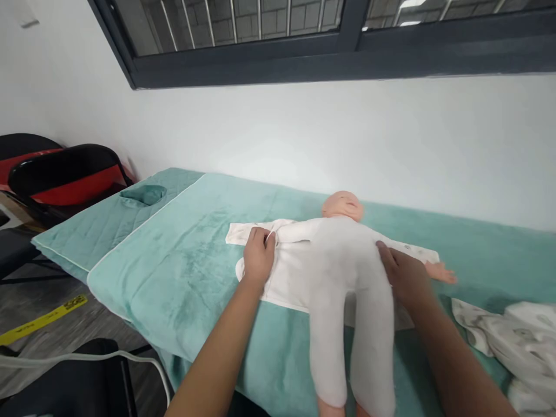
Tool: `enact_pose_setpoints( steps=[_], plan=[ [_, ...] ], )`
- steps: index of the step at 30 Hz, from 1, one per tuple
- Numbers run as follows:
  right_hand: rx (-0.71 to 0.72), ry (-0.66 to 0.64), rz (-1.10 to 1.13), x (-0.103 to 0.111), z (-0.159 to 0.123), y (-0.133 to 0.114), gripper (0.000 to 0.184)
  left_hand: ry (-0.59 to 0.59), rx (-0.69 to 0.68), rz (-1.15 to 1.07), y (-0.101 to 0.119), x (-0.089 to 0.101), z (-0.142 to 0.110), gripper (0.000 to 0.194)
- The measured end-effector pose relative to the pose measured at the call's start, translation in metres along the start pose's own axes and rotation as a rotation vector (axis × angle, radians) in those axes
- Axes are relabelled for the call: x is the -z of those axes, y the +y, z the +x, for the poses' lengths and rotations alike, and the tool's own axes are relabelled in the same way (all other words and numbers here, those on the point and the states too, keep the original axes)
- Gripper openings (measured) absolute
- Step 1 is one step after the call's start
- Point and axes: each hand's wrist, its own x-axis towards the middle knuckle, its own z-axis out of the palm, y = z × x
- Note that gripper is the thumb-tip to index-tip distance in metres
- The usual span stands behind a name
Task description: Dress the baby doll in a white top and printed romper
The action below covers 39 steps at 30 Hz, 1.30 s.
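A baby doll with a soft white body lies face up on a teal blanket, its head towards the wall. A white garment is spread open under it. My left hand is closed, pinching the garment's sleeve by the doll's arm. My right hand rests against the doll's other side with its fingers laid flat on the garment, close to the doll's bare hand.
A crumpled patterned white cloth lies at the right on the blanket. A teal quilted pad covers the table's left end. Red and black chairs stand at the left, a white wall and window behind.
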Motion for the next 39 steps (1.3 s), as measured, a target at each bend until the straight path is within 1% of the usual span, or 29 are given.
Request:
enact_pose_setpoints(
  steps=[3, 6, 10, 12, 14, 15, 17, 19, 21, 24, 26, 28, 31, 33, 35, 37, 39],
  plan=[
    [-0.024, -0.102, 0.058, 0.002, 0.0, -0.009, 0.057, -0.01, -0.01, 0.043, 0.003, 0.001, -0.003, 0.018],
    [0.001, -0.173, 0.2, 0.005, 0.0, -0.013, 0.053, -0.028, -0.011, 0.048, 0.007, 0.003, -0.006, 0.018],
    [-0.012, -0.249, 0.335, 0.001, -0.002, -0.013, 0.047, -0.046, 0.016, 0.044, 0.013, 0.005, -0.011, 0.018],
    [-0.064, -0.252, 0.387, -0.003, -0.005, -0.019, 0.042, -0.047, 0.052, 0.031, 0.016, 0.005, -0.013, 0.018],
    [-0.157, -0.239, 0.45, -0.006, -0.009, -0.027, 0.04, -0.042, 0.1, 0.0, 0.018, 0.005, -0.014, 0.017],
    [-0.207, -0.235, 0.498, -0.008, -0.01, -0.032, 0.041, -0.04, 0.123, -0.019, 0.019, 0.005, -0.014, 0.017],
    [-0.284, -0.25, 0.638, -0.012, -0.014, -0.039, 0.052, -0.041, 0.153, -0.052, 0.023, 0.003, -0.013, 0.017],
    [-0.318, -0.29, 0.773, -0.016, -0.018, -0.045, 0.063, -0.053, 0.157, -0.077, 0.029, 0.0, -0.009, 0.017],
    [-0.309, -0.326, 0.824, -0.022, -0.022, -0.047, 0.071, -0.082, 0.136, -0.099, 0.039, -0.004, -0.004, 0.018],
    [-0.226, -0.395, 0.809, -0.029, -0.028, -0.048, 0.074, -0.138, 0.076, -0.096, 0.055, -0.007, 0.003, 0.019],
    [-0.181, -0.442, 0.797, -0.031, -0.03, -0.049, 0.071, -0.169, 0.039, -0.06, 0.064, -0.005, 0.006, 0.017],
    [-0.175, -0.448, 0.778, -0.031, -0.03, -0.049, 0.064, -0.201, 0.028, -0.037, 0.067, 0.0, 0.007, 0.014],
    [-0.192, -0.433, 0.762, -0.029, -0.028, -0.05, 0.06, -0.226, 0.104, -0.004, 0.059, 0.011, 0.005, 0.011],
    [-0.192, -0.437, 0.763, -0.028, -0.028, -0.05, 0.058, -0.258, 0.184, 0.072, 0.048, 0.017, 0.001, 0.017],
    [-0.182, -0.44, 0.763, -0.027, -0.027, -0.049, 0.056, -0.298, 0.235, 0.15, 0.036, 0.022, -0.007, 0.023],
    [-0.173, -0.439, 0.744, -0.028, -0.027, -0.048, 0.057, -0.296, 0.222, 0.225, 0.028, 0.025, -0.018, 0.023],
    [-0.175, -0.431, 0.723, -0.029, -0.026, -0.046, 0.058, -0.249, 0.175, 0.332, 0.024, 0.027, -0.029, 0.021]
  ],
)
